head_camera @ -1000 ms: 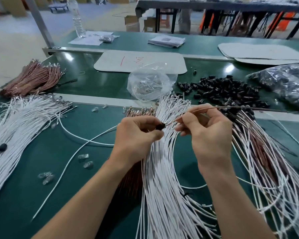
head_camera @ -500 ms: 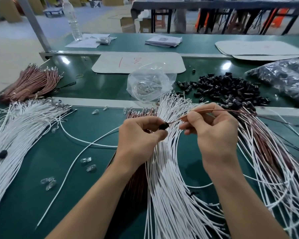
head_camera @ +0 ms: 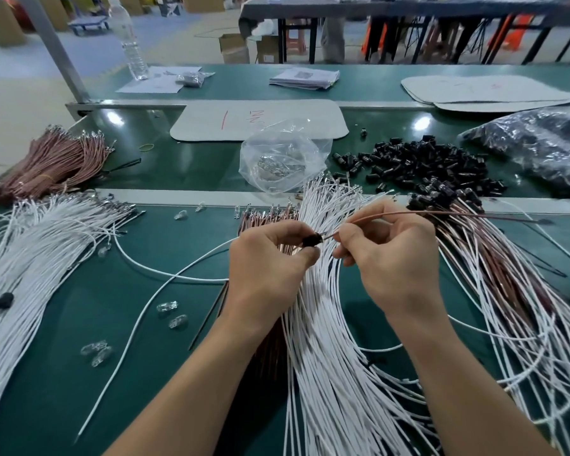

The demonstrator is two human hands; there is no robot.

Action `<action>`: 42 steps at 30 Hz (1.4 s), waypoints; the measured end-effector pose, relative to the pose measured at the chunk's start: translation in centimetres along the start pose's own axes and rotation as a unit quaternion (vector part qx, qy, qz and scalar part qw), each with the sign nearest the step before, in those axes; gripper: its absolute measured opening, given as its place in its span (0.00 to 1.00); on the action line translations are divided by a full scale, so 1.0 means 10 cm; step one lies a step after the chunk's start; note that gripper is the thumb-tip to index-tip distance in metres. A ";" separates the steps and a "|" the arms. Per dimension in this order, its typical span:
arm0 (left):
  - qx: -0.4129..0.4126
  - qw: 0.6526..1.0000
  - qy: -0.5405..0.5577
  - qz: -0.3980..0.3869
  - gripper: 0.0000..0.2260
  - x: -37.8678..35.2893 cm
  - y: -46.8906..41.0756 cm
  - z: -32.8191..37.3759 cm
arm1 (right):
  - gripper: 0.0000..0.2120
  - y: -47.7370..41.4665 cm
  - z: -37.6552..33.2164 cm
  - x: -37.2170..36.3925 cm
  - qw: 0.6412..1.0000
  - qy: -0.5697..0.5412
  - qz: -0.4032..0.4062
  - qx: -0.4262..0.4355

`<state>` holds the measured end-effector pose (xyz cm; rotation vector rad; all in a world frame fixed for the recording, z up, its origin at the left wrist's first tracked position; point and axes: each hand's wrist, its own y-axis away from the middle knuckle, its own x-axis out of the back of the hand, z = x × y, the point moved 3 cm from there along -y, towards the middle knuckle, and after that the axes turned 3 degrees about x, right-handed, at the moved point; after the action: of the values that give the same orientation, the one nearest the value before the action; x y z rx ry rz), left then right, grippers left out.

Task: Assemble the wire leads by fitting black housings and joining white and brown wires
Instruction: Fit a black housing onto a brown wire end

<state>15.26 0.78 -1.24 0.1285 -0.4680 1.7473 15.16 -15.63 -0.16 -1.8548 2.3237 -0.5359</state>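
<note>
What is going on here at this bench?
A person is assembling wire leads at a green workbench. The left hand pinches a small black plastic housing. The right hand holds a thin brown wire with its tip at the housing's opening; whether it is seated cannot be told. A fanned bundle of white wires lies beneath the hands, and a pile of loose black housings sits behind.
</note>
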 end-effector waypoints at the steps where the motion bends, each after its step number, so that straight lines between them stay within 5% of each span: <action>1: -0.005 1.000 -0.012 0.008 0.16 0.01 0.00 0.01 | 0.10 0.01 0.00 -0.02 1.000 0.009 0.000 0.000; 12: -0.115 0.982 -0.115 0.091 0.12 0.02 0.06 0.05 | 0.09 0.06 0.01 -0.09 0.998 -0.025 -0.011 -0.053; 18: 0.057 0.993 0.102 0.010 0.14 -0.02 -0.04 -0.03 | 0.10 0.01 0.08 -0.08 0.985 -0.092 -0.060 -0.130; 23: 0.163 0.942 0.293 -0.016 0.12 -0.04 -0.05 -0.04 | 0.13 0.12 0.06 -0.22 0.978 -0.056 -0.151 -0.136; 26: 0.199 0.903 0.378 -0.049 0.07 -0.07 -0.01 -0.03 | 0.09 0.17 0.02 -0.26 0.989 0.000 -0.120 -0.089; 33: 0.208 0.895 0.387 -0.075 0.17 -0.07 -0.04 -0.06 | 0.07 0.21 -0.04 -0.24 0.996 0.090 -0.020 -0.007; 38: 0.236 0.868 0.435 -0.047 0.15 -0.09 0.00 -0.06 | 0.15 0.27 -0.10 -0.27 0.998 0.065 -0.016 0.021; 42: 0.227 0.844 0.476 -0.096 0.10 -0.14 0.05 0.02 | 0.17 0.29 -0.12 -0.29 0.995 0.090 0.005 0.048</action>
<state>15.12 -0.59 -1.65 -0.3483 0.6734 1.4694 12.79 -12.08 -0.44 -1.8207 2.3681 -0.8310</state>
